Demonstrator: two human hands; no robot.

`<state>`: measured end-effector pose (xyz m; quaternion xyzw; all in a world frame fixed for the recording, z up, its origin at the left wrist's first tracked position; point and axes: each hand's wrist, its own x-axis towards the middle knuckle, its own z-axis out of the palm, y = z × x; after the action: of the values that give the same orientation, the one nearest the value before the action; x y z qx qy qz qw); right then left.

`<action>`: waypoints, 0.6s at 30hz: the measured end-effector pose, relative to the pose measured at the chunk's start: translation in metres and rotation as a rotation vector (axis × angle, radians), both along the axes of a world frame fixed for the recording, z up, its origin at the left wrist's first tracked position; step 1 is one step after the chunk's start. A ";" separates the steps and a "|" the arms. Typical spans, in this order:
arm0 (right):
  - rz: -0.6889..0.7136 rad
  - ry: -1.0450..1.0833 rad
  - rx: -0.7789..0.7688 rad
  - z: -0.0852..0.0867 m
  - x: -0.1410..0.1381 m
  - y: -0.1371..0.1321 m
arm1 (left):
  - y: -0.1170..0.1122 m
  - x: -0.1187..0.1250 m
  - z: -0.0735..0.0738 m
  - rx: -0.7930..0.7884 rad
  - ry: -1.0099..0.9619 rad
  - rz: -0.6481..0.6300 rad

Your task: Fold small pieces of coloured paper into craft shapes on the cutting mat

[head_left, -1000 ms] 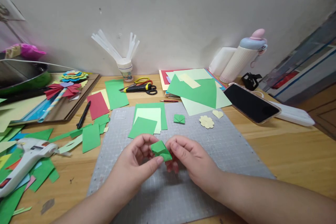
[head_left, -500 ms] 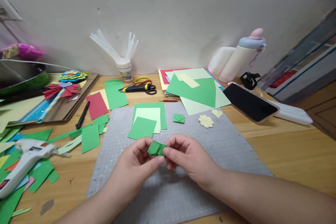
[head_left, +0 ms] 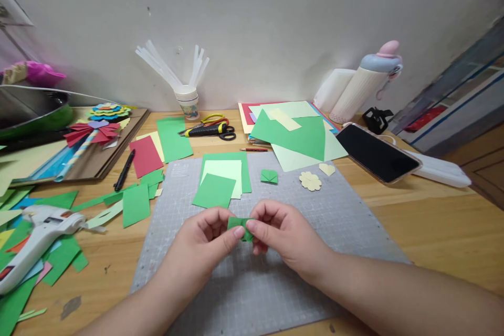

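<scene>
Both my hands meet over the grey cutting mat [head_left: 315, 220] and pinch one small folded green paper piece [head_left: 239, 223]. My left hand [head_left: 205, 244] grips it from the left with thumb and curled fingers. My right hand [head_left: 281, 236] pinches its right side. Most of the piece is hidden between my fingers. Just beyond my hands lie a green paper square [head_left: 213, 191] on a pale green sheet, a small folded green heart [head_left: 269, 176], a cream paper flower [head_left: 310, 181] and a cream paper heart [head_left: 326, 169].
A white glue gun [head_left: 37, 233] lies among green scraps at the left. Scissors and a cutter [head_left: 210, 130], a cup of glue sticks [head_left: 188, 102], a black pen [head_left: 125, 169], stacked coloured sheets [head_left: 299, 136], a phone [head_left: 377, 153] and a bottle [head_left: 364, 86] ring the mat.
The green piece has been pressed smaller between my fingers; it stood open as a larger shape a second ago and now shows only a sliver. My hands have closed together slightly.
</scene>
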<state>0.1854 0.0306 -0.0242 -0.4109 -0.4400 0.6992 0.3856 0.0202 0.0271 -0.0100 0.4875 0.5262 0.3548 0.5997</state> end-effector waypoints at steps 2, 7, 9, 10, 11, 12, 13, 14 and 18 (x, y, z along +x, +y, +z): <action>-0.004 -0.012 0.004 -0.001 0.000 0.000 | -0.001 0.000 0.000 0.000 0.008 -0.006; 0.000 -0.021 0.030 0.002 0.000 -0.004 | -0.002 0.001 0.000 0.007 0.048 -0.009; 0.002 -0.012 0.046 0.003 -0.001 -0.005 | -0.002 0.001 0.002 0.010 0.063 0.007; 0.006 -0.010 0.050 0.003 -0.001 -0.005 | -0.002 0.000 0.002 0.011 0.063 0.014; 0.010 -0.009 0.051 0.003 -0.001 -0.006 | -0.002 0.000 0.003 0.012 0.057 0.019; 0.013 -0.010 0.053 0.002 -0.001 -0.006 | -0.001 0.000 0.003 0.009 0.051 0.023; 0.015 -0.011 0.054 0.002 -0.001 -0.006 | -0.001 0.000 0.004 0.004 0.044 0.028; 0.013 -0.010 0.052 0.002 -0.001 -0.006 | -0.001 0.001 0.004 -0.003 0.038 0.031; 0.004 -0.016 0.043 0.000 -0.001 -0.006 | -0.002 0.002 0.006 -0.021 0.023 0.038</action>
<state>0.1847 0.0246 -0.0239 -0.4072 -0.4586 0.6871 0.3896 0.0223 0.0253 -0.0041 0.4750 0.5460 0.3549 0.5919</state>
